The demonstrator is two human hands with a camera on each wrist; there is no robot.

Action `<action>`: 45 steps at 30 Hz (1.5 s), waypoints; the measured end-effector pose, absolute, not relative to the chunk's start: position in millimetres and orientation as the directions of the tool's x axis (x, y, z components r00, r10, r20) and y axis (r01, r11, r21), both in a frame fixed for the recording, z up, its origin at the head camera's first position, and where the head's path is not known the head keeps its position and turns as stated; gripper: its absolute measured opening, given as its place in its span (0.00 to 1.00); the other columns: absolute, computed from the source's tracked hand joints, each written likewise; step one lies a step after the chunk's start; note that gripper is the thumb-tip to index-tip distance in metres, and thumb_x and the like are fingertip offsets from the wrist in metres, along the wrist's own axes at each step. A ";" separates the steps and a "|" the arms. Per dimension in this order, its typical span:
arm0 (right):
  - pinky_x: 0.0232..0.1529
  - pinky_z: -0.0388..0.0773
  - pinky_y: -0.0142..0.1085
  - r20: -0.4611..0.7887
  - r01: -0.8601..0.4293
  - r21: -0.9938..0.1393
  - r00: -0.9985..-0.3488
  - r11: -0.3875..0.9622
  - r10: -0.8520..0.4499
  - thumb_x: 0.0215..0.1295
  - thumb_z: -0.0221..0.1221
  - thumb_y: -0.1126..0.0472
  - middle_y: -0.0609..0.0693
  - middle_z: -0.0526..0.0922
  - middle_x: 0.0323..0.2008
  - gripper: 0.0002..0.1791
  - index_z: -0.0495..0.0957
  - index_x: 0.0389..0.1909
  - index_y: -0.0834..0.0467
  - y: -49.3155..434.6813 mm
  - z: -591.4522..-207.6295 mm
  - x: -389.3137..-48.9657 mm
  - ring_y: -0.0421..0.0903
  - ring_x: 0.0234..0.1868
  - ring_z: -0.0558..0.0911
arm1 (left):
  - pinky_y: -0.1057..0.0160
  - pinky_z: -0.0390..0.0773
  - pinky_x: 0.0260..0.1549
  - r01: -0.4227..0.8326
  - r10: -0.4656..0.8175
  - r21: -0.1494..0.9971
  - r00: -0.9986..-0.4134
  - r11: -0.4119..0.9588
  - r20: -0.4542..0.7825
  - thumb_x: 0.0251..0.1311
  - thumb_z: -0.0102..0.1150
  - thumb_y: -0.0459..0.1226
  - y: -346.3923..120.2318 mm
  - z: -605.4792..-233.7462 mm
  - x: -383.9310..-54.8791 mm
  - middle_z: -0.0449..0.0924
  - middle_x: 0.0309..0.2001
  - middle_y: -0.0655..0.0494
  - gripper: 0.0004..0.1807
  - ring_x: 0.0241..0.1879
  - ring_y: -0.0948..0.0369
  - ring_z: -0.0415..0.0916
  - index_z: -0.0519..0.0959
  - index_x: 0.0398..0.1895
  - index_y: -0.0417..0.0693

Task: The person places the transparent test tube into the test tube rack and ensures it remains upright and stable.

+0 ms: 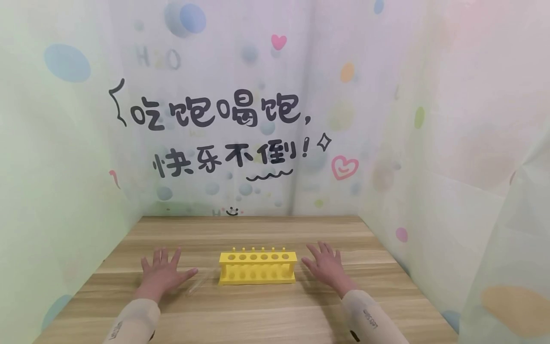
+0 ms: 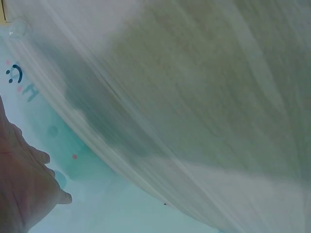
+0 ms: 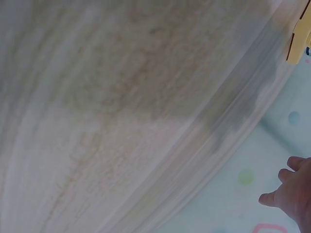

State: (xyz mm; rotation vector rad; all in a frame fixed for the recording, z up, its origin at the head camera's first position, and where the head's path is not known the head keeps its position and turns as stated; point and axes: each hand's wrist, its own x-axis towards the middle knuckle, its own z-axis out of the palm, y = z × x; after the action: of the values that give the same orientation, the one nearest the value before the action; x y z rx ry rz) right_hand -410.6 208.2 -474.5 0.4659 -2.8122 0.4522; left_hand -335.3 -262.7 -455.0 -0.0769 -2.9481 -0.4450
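Note:
A yellow test tube rack [image 1: 258, 258] stands upright in the middle of the wood-grain table, with a row of round holes and short pegs along its back. Left of it lies a clear, thin tube, likely a test tube [image 1: 198, 284], hard to make out against the wood. My left hand [image 1: 161, 274] is spread with fingers apart, its thumb close to the tube; I cannot tell whether they touch. To the right of the rack, my right hand [image 1: 326, 265] has its fingers extended and holds nothing. A corner of the rack [image 3: 300, 41] shows in the right wrist view.
The wooden table [image 1: 258, 315] ends at a printed back curtain [image 1: 240, 62] with dark lettering and coloured dots. Pale sheets hang along the left side [image 1: 47, 157] and the right side [image 1: 455, 157].

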 end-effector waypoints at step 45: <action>0.65 0.63 0.63 0.320 -0.386 -0.795 -0.922 0.468 -0.216 0.70 0.59 0.54 0.63 0.75 0.62 0.21 0.77 0.57 0.61 177.4 -468.5 -396.5 0.66 0.64 0.69 | 0.22 0.26 0.59 0.073 0.028 0.277 -0.986 0.958 0.162 0.61 0.52 0.66 -264.1 -461.5 -336.5 0.41 0.68 0.15 0.53 0.69 0.24 0.33 0.56 0.73 0.32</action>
State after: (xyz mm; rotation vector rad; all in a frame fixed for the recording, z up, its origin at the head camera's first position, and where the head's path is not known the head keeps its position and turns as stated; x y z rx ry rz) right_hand -396.5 177.4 -468.5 0.5256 -2.5383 1.4426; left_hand -336.5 -264.1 -461.5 -0.0763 -2.9530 -0.4259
